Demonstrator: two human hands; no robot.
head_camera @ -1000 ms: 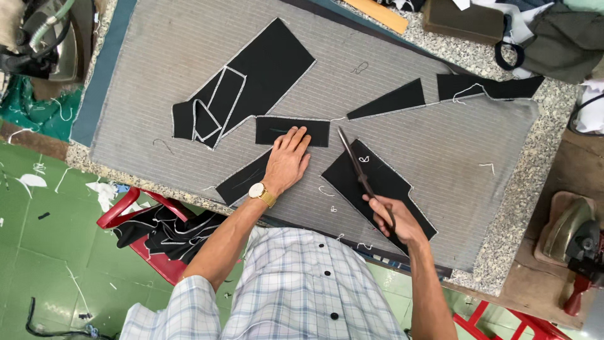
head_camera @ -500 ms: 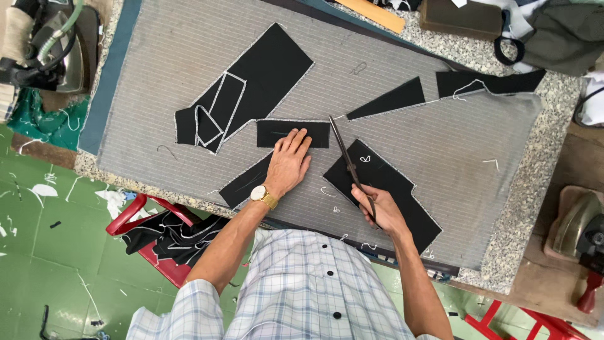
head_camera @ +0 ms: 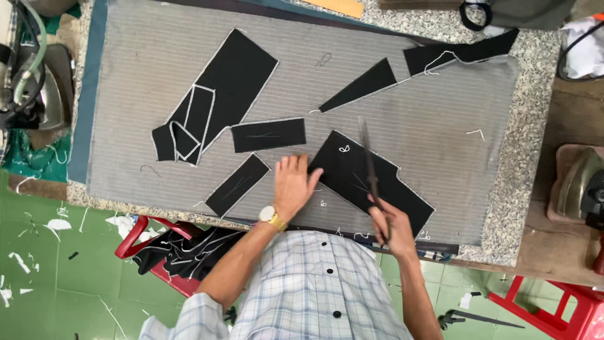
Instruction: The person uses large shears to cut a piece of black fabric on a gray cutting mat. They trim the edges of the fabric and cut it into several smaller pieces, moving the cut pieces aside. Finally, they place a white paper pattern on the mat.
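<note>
My left hand (head_camera: pixel 294 186) lies flat with fingers spread on the grey striped cloth (head_camera: pixel 440 132), touching the left edge of a large black fabric piece (head_camera: pixel 352 170). A gold wristwatch (head_camera: pixel 272 217) sits on that wrist. My right hand (head_camera: pixel 388 223) grips long scissors (head_camera: pixel 369 167) whose blades lie over the same black piece, pointing away from me. A small black strip (head_camera: pixel 238 184) is left of my left hand and a black rectangle (head_camera: pixel 268 135) lies just beyond it.
More black pieces lie on the cloth: a big panel with pockets (head_camera: pixel 214 97), a wedge (head_camera: pixel 362 86), a strip (head_camera: pixel 462 53) at the far right. A red stool with dark fabric (head_camera: pixel 182 255) stands below left. An iron (head_camera: pixel 582 186) rests at right; another machine (head_camera: pixel 28 75) at left.
My left hand slid right from the small strip toward the large black piece. My right hand with the scissors shifted, blades now lying over that piece.
</note>
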